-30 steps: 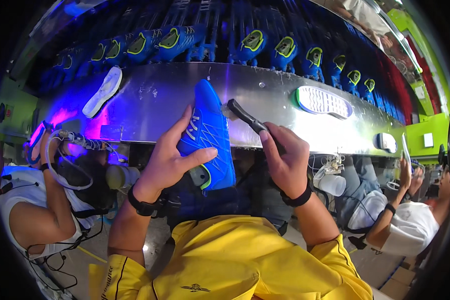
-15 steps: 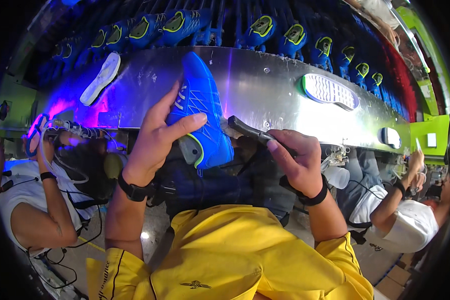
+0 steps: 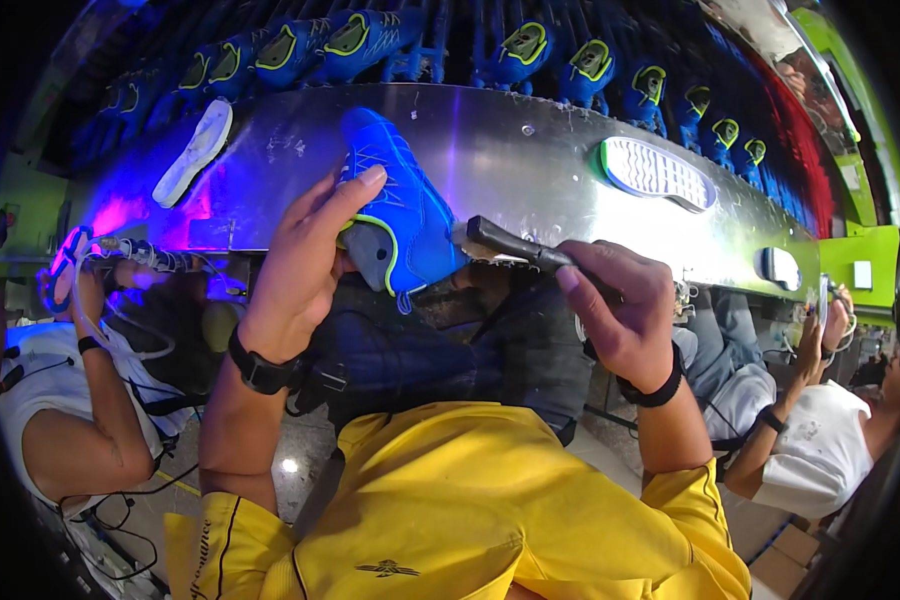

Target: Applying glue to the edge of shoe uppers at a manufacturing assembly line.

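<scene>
Brush (image 3: 515, 243) has moved heelward along the shoe (image 3: 420, 225) by the violet-lit bench (image 3: 280, 170).

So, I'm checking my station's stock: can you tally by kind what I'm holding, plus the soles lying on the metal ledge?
Shoe: 1, blue, in the left hand
Brush: 1, in the right hand
Soles: 3, on the ledge; the far-right one shows small
Total: 5

a wide head-worn fisheye looks down over the hands (image 3: 305, 262).
</scene>
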Demonstrator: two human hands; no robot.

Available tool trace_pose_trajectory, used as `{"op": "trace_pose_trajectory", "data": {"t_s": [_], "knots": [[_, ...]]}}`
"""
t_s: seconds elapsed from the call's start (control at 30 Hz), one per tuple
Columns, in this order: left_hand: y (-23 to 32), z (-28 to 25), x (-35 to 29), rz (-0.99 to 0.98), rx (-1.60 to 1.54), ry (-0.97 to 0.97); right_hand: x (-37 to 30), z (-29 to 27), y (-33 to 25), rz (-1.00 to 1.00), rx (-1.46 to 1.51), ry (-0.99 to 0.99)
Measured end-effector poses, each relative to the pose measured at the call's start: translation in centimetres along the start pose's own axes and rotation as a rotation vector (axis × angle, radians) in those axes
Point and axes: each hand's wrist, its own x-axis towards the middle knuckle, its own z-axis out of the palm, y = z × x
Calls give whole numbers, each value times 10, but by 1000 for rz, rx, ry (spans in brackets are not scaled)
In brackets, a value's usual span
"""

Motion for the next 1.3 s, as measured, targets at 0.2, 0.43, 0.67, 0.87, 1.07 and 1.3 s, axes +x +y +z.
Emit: {"op": "trace_pose_trajectory", "data": {"t_s": [0.2,0.43,0.67,0.87,1.07,1.3], "knots": [[-5,14,-3,-59,-54,92,17,-18,-8,-80,-115,40],[-12,17,-5,-228,-190,68,42,-30,-2,-241,-135,63],[-16,25,-15,-359,-337,13,55,-34,10,-332,-99,86],[-27,27,-18,-491,-533,-34,59,-31,24,-375,-47,107],[-26,38,-28,-573,-643,-85,56,-29,33,-365,10,98],[-32,40,-34,-629,-796,-188,46,-18,48,-342,128,103]]}}
